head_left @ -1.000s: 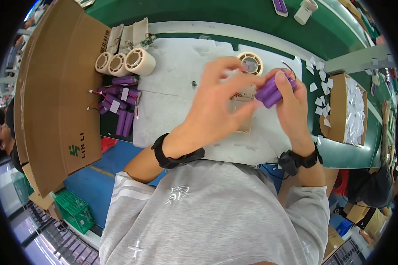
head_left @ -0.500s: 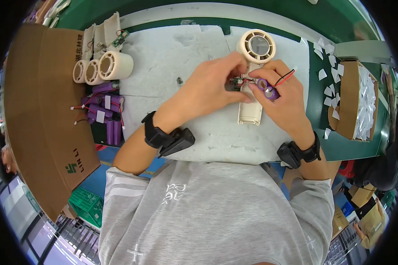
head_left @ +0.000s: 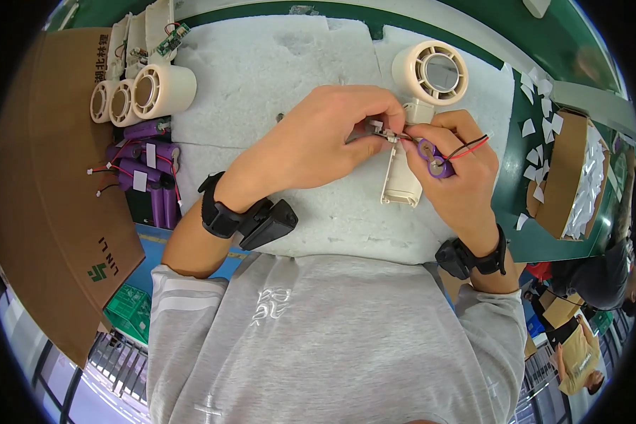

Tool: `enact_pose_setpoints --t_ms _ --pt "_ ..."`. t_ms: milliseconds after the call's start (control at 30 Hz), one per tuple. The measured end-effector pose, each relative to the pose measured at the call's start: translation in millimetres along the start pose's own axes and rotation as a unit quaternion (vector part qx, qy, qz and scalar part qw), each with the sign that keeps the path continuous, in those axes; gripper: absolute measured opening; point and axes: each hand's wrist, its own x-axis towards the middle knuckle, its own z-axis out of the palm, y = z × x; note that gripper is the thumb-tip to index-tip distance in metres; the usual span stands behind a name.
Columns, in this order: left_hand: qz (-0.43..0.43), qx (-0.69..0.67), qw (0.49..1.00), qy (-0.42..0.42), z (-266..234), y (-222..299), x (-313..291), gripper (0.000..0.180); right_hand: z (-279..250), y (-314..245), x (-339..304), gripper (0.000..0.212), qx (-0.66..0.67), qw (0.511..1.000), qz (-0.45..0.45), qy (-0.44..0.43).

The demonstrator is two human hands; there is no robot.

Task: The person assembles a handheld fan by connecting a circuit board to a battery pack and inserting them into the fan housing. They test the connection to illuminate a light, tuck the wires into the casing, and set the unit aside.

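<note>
Right hand (head_left: 454,169) is gripping a purple battery pack (head_left: 434,158) just above the cream fan housing (head_left: 410,152), steadying it while left hand (head_left: 325,138) fingers are pinching its small connector (head_left: 385,131).

- A white foam mat (head_left: 275,78) covered the green bench (head_left: 544,49).
- Three cream fan housings (head_left: 143,92) lay in a row at the mat's left edge, open ends facing the camera.
- A small green circuit board (head_left: 169,41) sat above them, on top of the housings.
- Purple battery packs (head_left: 143,169) with red and black leads were piled just below the housings.
- A large brown carton (head_left: 49,212) stood at the far left.
- A smaller cardboard box (head_left: 572,177) of white paper slips sat at the right, loose slips (head_left: 537,116) scattered beside it.
- A green crate (head_left: 127,307) showed low left.
- Another person (head_left: 601,283) sat at the right edge.
</note>
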Motion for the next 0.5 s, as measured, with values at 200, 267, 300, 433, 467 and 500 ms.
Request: enact_pose_setpoints --t_ms 200,267,300,433,467,500 --pt "0.011 0.001 1.0 -0.006 1.7 -3.2 1.1 0.018 -0.2 -0.5 0.6 0.02 0.021 1.0 0.009 -0.014" --pt "0.018 -0.008 1.0 0.005 3.6 -3.9 1.2 0.017 -0.5 -0.1 -0.1 0.021 0.016 1.0 0.007 -0.015" --pt "0.016 -0.006 1.0 0.007 3.9 -3.9 1.1 0.017 -0.7 -0.3 -0.4 0.021 0.016 1.0 0.006 -0.017" --pt "0.02 -0.001 1.0 0.017 5.5 -5.7 0.9 0.017 -0.9 -1.7 -1.5 0.02 0.003 0.999 0.004 -0.033" --pt "0.028 0.002 0.999 0.022 6.1 -6.7 1.1 0.017 -0.5 -2.5 -1.7 0.019 -0.001 0.999 0.009 -0.033" --pt "0.037 0.004 0.999 0.027 6.4 -7.3 1.1 0.017 -0.1 -3.4 -1.8 0.019 -0.005 0.999 0.013 -0.033"
